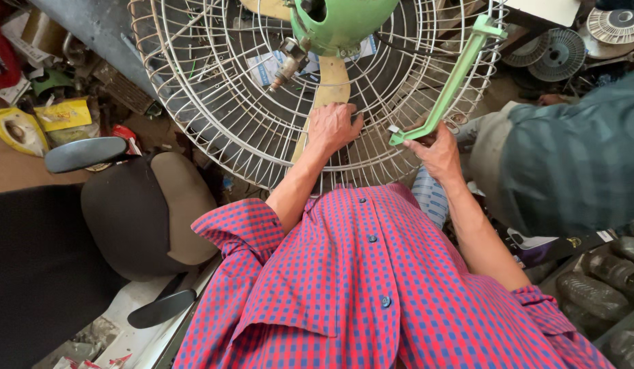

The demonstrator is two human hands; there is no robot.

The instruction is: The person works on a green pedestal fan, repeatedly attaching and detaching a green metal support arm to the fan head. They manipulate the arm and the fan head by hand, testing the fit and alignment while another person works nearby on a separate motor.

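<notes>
Head view: left hand (333, 127) fingers spread on one wire fan guard (214, 102), right hand (436, 152) fingers clamped on one green bracket (453, 82).

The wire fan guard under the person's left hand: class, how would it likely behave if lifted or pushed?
The wire fan guard is probably light for its size, being thin open wire. It may flex or spring a little where the left hand presses, since the wires are slender. Round-rimmed, it could roll or wobble on edge. The right hand holds a green bracket.
</notes>
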